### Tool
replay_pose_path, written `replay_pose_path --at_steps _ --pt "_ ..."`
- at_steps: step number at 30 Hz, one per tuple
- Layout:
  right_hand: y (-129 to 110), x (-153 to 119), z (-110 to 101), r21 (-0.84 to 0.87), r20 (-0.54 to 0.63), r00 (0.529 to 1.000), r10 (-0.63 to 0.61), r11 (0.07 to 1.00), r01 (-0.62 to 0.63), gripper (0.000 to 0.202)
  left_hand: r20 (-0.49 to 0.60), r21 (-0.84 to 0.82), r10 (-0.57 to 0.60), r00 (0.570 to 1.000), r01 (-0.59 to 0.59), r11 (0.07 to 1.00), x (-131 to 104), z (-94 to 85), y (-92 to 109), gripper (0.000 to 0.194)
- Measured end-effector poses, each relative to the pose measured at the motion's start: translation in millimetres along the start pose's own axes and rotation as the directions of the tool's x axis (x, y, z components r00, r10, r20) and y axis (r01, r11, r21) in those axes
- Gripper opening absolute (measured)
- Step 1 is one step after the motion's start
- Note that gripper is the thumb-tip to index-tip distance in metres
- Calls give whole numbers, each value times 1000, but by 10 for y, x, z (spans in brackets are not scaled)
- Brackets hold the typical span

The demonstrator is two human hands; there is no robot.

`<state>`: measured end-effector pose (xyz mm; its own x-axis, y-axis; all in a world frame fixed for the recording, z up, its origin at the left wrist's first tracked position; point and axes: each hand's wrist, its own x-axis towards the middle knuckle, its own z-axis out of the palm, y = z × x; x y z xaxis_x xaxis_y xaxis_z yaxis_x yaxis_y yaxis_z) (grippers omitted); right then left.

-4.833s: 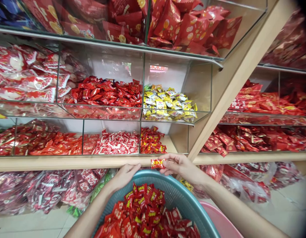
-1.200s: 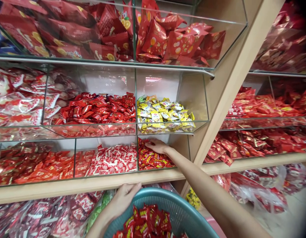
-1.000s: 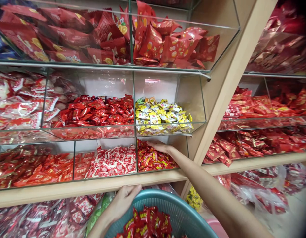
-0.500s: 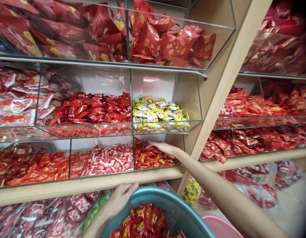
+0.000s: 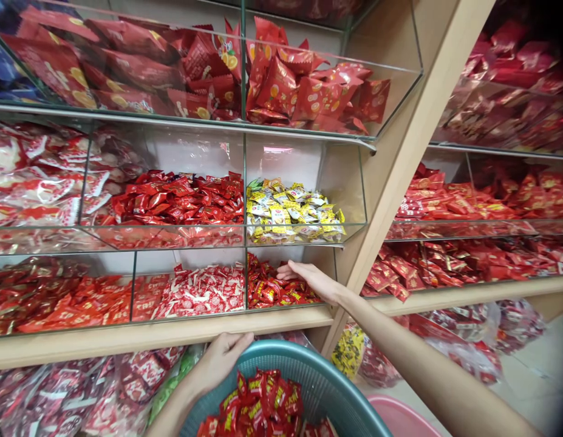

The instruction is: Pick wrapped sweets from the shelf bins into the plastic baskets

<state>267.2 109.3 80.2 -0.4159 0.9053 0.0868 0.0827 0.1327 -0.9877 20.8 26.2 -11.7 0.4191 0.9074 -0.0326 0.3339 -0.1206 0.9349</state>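
Note:
My left hand point(image 5: 223, 359) grips the rim of a teal plastic basket point(image 5: 340, 394), thumb along the edge. Inside the basket lie red-wrapped candies point(image 5: 263, 403) with yellow lettering. My right hand point(image 5: 311, 280) reaches into the bottom-right shelf compartment, fingers stretched out over matching red and yellow candies point(image 5: 265, 288). Nothing shows in its fingers, though the palm side is hidden. To the left, behind a glass divider, is a heap of red and white candies point(image 5: 203, 291). Yellow and white packets point(image 5: 290, 209) fill the compartment above my right hand.
Glass panels front the shelves, with a wooden ledge point(image 5: 172, 335) below and a slanting wooden post point(image 5: 390, 176) at the right. Large red packets point(image 5: 281, 82) fill the top shelf. Bagged sweets point(image 5: 67, 391) sit underneath. A pink tub point(image 5: 399, 416) stands behind the basket.
My right hand has drawn slightly back and to the right over the candies, its fingers lifted a little. My left hand stays on the basket rim. The view has shifted slightly.

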Motion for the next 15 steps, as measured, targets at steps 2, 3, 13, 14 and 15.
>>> replay_pose_path --at_steps 2,3,13,14,15 --pt "5 -15 -18 8 -45 999 -13 1000 14 50 -4 6 -3 1000 3 1000 -5 4 14 53" --pt "12 -19 -26 2 -62 998 -16 1000 16 49 -4 8 -4 1000 4 1000 -8 6 22 54" --pt "182 5 17 -429 -71 988 -140 898 97 29 8 10 4 1000 -4 1000 -16 -7 53 51" --pt "197 15 21 -437 -93 985 -143 895 89 26 6 4 1 1000 -1 1000 -19 -7 60 52" --pt "210 24 23 -440 -116 983 -144 894 79 25 -4 -7 -9 1000 9 1000 -24 -6 69 52"
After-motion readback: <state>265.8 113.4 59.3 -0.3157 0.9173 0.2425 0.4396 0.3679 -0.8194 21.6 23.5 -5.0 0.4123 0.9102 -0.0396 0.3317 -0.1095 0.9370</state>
